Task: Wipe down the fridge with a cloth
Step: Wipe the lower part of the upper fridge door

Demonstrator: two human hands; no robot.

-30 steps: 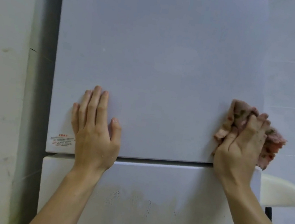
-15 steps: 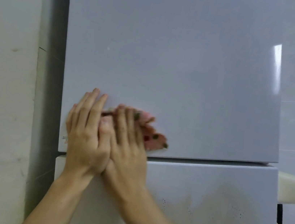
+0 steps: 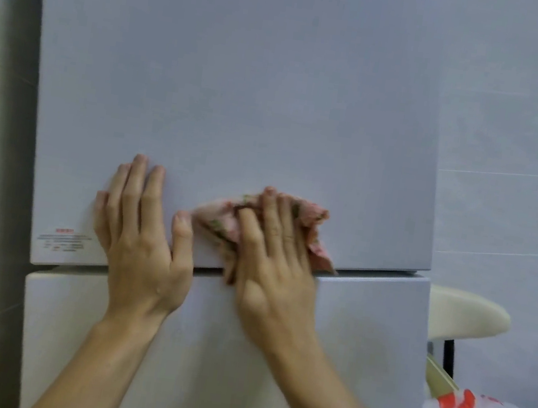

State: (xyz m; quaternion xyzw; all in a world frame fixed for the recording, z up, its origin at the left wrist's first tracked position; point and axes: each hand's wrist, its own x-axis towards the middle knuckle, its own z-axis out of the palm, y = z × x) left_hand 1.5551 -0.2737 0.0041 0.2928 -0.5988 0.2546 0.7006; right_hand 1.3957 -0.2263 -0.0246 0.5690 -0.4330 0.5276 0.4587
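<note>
Left hand [image 3: 145,238] lies flat on the fridge [image 3: 241,96]; right hand [image 3: 274,256], flat too, presses the cloth [image 3: 215,218] to it. Looks soft, light, probably best bunched under the palm.

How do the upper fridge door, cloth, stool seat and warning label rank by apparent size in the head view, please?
Largest: upper fridge door
cloth and stool seat, too alike to rank (cloth partly under right hand)
Smallest: warning label
</note>
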